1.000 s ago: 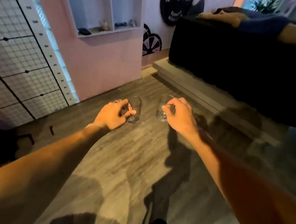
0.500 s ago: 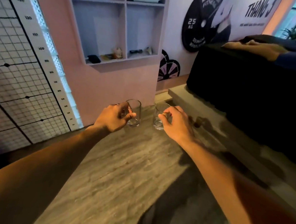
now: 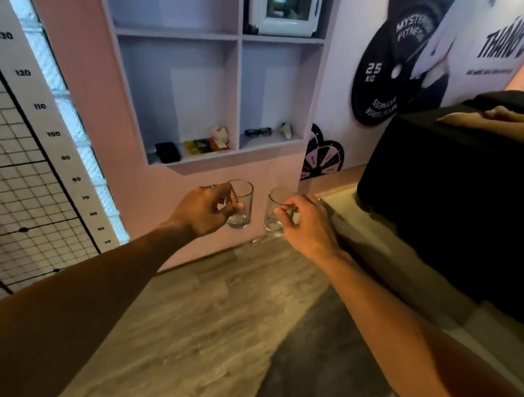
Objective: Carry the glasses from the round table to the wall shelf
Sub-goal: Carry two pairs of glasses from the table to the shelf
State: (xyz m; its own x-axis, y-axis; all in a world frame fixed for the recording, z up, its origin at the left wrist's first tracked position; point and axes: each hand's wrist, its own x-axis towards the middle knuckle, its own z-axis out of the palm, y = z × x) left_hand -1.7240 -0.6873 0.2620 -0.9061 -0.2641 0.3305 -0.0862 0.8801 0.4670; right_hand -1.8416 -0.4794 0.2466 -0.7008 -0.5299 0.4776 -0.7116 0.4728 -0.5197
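My left hand grips a clear drinking glass, held upright in front of me. A second clear glass is in my right hand, also upright, a short gap from the first. Both glasses hang in the air below the wall shelf, a white recessed unit with several compartments set in the pink wall. The lower shelf board is just above and behind the glasses. The round table is out of view.
The lower compartments hold a dark case, small packets, a pair of spectacles and a small figure. A black-draped platform stands at right, with another person's hand on it. A measuring grid covers the left wall.
I have come closer to the wall with both glasses in hand. The shelf now looms larger and higher in view, and the glasses sit just below its lower edge.
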